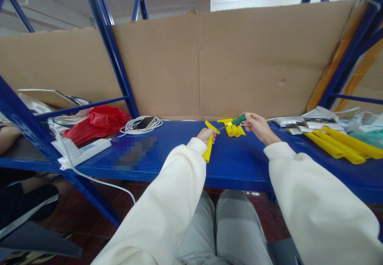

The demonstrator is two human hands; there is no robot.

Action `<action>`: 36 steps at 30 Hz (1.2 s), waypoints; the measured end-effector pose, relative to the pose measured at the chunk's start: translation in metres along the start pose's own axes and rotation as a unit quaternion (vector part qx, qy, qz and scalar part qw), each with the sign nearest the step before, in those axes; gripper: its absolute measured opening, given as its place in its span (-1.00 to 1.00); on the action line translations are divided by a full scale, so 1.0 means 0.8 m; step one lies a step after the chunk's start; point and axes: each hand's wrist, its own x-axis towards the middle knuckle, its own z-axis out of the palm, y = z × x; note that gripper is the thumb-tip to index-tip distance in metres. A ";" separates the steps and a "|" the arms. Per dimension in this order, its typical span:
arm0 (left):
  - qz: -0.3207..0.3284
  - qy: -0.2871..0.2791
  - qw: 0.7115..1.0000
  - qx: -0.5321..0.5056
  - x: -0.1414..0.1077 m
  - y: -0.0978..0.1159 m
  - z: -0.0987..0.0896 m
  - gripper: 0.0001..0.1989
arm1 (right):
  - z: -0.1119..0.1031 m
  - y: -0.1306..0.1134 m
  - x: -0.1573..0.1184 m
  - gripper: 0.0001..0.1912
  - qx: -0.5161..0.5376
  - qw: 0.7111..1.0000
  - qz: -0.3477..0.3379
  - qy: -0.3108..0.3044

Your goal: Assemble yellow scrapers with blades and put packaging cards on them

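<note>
My left hand (205, 135) is closed around a yellow plastic tube piece (207, 154); its lower end sticks out below my fingers and another yellow part shows above them. My right hand (257, 128) grips a screwdriver by the end of its green handle (239, 119). The thin shaft points left and down, and its tip reaches the yellow piece at my left hand; whether it touches a screw is too small to tell. Just behind and between my hands, several short yellow tube pieces (235, 130) lie on the blue shelf top (239, 161).
Long yellow tubes (335, 147) and plastic packets (317, 117) lie at the right. At left are a coiled white cable (140, 126), a white power strip (89, 150) and a red bag (98, 122). A cardboard wall (239, 61) stands behind, between blue posts. Another person's leg shows far left.
</note>
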 end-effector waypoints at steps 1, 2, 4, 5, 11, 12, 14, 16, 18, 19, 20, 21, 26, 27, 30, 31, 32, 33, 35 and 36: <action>0.001 0.000 1.000 -0.002 0.000 0.000 0.000 -0.73 | 0.000 -0.001 -0.001 -0.50 0.006 1.000 0.003 -0.008; 0.001 -0.001 1.000 -0.002 0.000 0.000 0.000 -0.73 | 0.001 -0.002 -0.001 -0.51 0.010 1.000 0.004 -0.014; 0.002 -0.001 1.000 0.002 0.000 0.000 -0.001 -0.73 | 0.002 -0.003 -0.002 -0.53 0.010 1.000 0.001 -0.019; 0.002 -0.002 1.000 0.005 0.000 0.000 -0.001 -0.73 | 0.002 -0.003 -0.002 -0.53 0.005 1.000 -0.002 -0.017; 0.004 -0.010 1.000 0.010 0.003 -0.001 -0.001 -0.75 | 0.003 -0.001 0.000 -0.48 -0.040 0.998 0.003 0.038; 0.005 -0.011 1.000 0.007 0.004 -0.002 -0.001 -0.75 | 0.003 -0.001 0.001 -0.49 -0.047 0.998 0.007 0.044; 0.004 -0.009 1.000 0.001 0.005 -0.002 -0.001 -0.76 | 0.004 -0.001 0.001 -0.51 -0.058 0.997 0.011 0.050; 0.001 -0.006 1.000 -0.006 0.005 -0.003 -0.001 -0.76 | 0.004 -0.001 0.001 -0.52 -0.061 0.997 0.009 0.055; -0.001 -0.006 1.000 -0.008 0.006 -0.003 -0.001 -0.77 | 0.005 -0.002 0.001 -0.51 -0.067 0.996 0.001 0.059; -0.002 -0.007 1.000 -0.008 0.006 -0.003 -0.001 -0.77 | 0.005 -0.002 0.000 -0.49 -0.072 0.996 -0.003 0.060; -0.003 -0.007 1.000 -0.007 0.006 -0.003 -0.001 -0.77 | 0.005 -0.002 0.000 -0.48 -0.077 0.995 -0.007 0.060; -0.004 -0.007 1.000 -0.005 0.006 -0.003 -0.001 -0.77 | 0.005 -0.003 -0.001 -0.47 -0.082 0.995 -0.010 0.058; -0.005 -0.006 1.000 -0.005 0.007 -0.003 -0.002 -0.79 | 0.005 -0.004 -0.003 -0.43 -0.084 0.995 0.000 0.049; -0.005 -0.005 1.000 -0.005 0.007 -0.003 -0.002 -0.79 | 0.005 -0.004 -0.003 -0.44 -0.083 0.995 0.007 0.048; -0.002 0.004 1.000 -0.003 0.006 -0.003 -0.002 -0.80 | 0.005 -0.005 -0.003 -0.48 -0.081 0.995 0.028 0.046; -0.001 0.008 1.000 -0.001 0.005 -0.003 -0.001 -0.81 | 0.005 -0.006 -0.003 -0.49 -0.080 0.995 0.034 0.045; 0.000 0.010 1.000 0.002 0.005 -0.003 -0.001 -0.82 | 0.005 -0.006 -0.003 -0.50 -0.080 0.995 0.037 0.044; 0.001 0.012 1.000 0.005 0.004 -0.003 -0.001 -0.83 | 0.005 -0.007 -0.004 -0.51 -0.081 0.995 0.040 0.043; 0.000 0.012 1.000 0.010 0.002 -0.002 0.000 -0.85 | 0.005 -0.008 -0.004 -0.52 -0.084 0.995 0.045 0.042; 0.000 0.012 1.000 0.012 0.002 -0.002 0.000 -0.85 | 0.005 -0.008 -0.005 -0.52 -0.086 0.994 0.046 0.042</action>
